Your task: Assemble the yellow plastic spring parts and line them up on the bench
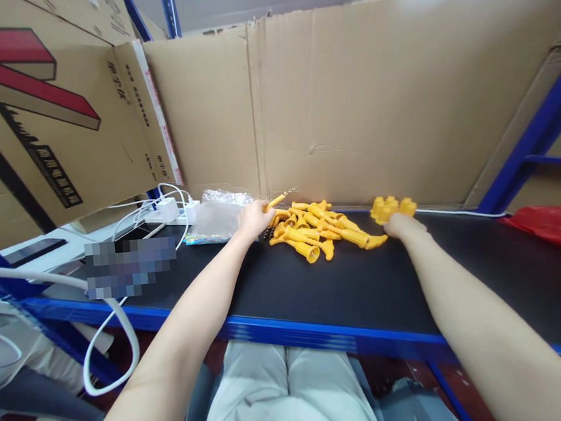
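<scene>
A heap of yellow plastic parts point(322, 231) lies on the black bench top point(346, 290) against the cardboard wall. My left hand point(253, 219) is at the heap's left end, fingers closed round a thin yellow stick-like part point(276, 201). My right hand point(402, 225) rests on the bench at the heap's right end, fingers curled against a small cluster of chunky yellow parts point(391, 208); how firmly it grips them is hidden.
A clear plastic bag point(215, 216) lies left of my left hand. White chargers and cables point(172, 209) sit further left, a thick white cable point(113, 317) hangs off the edge. Red plastic point(557, 225) lies at right. Cardboard point(349, 99) walls the back.
</scene>
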`<state>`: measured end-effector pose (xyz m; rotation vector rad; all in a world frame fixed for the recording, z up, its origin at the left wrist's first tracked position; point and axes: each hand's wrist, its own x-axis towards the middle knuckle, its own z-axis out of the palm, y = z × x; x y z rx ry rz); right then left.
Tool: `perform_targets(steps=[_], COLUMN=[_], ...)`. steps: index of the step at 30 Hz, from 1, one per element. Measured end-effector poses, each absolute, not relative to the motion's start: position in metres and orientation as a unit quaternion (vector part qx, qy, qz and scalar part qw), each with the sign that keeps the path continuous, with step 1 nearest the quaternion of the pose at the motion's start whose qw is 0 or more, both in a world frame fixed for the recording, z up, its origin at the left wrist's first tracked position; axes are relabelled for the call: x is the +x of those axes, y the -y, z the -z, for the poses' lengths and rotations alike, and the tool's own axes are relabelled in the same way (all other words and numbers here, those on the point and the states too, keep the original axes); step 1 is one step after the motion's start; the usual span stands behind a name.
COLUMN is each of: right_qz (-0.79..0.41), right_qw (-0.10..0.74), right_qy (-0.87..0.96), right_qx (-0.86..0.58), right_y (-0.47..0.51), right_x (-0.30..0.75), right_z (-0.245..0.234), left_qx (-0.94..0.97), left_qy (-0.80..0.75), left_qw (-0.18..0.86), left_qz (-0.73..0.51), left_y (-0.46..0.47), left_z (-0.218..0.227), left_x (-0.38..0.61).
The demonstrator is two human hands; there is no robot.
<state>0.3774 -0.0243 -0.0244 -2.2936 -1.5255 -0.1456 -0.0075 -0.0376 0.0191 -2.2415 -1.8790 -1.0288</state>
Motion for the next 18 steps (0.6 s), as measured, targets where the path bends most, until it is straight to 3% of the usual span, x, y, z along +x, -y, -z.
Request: perform_targets(steps=[5, 12, 18], right_qz=[-0.006, -0.007, -0.027], right_qw=[0.120, 0.115, 0.098], right_qy=[0.500, 0.498, 0.494], right_qx=[-0.858, -0.860, -0.864], right_y=[0.038, 0.043, 0.044], right_x=[0.363, 0.351, 0.349], right_z=[0.011, 0.004, 0.002], left_qx=[-0.704, -0.699, -0.768], left_qy=[0.609, 0.592, 0.483], left_qw=[0.038, 0.027, 0.004], left_qz=[0.362, 0.400, 0.420], left_y=[0.033, 0.023, 0.001], left_z=[-0.016, -0.006, 0.009], left_x=[-0.011, -0.017, -0.020])
